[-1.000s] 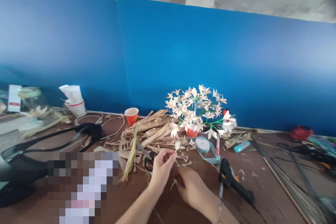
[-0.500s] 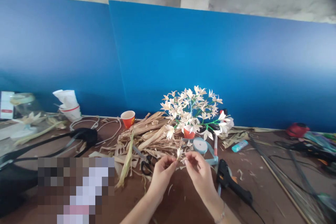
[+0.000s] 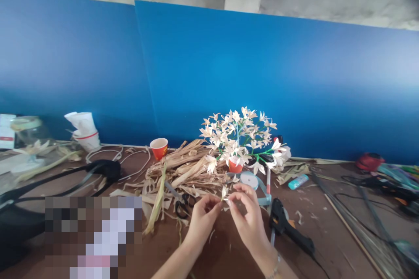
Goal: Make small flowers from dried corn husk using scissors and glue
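Left hand [image 3: 203,220]: narrow pinch, fingertips and thumb closed on the base of a small pale husk flower [image 3: 224,192], the flower raised above the table between both hands. Right hand [image 3: 250,222]: also narrow, fingers curled, fingertips against the same flower from the right, exact contact too small to confirm. Beneath both hands, a brown wooden table top [image 3: 209,248] littered with fine scraps. To the far left of the hands, a heap of dried corn husks [image 3: 183,168], with black-handled scissors [image 3: 182,205] at its near edge, just beside the left hand. Directly far of the hands, a bouquet of pale husk flowers [image 3: 240,133] in an orange cup [image 3: 235,166], and a pale blue ribbon roll [image 3: 249,180] close by. To the right, a black hot glue gun [image 3: 280,218], heat state not determinable. Near left, a pixelated patch, contents unreadable. Risks, in judgement: split petals from excess finger pressure on brittle husk; loss of the flower among similar scraps after a slipped pinch; a burn or stray glue from careless contact with the gun; a toppled bouquet from a careless reach across the table.
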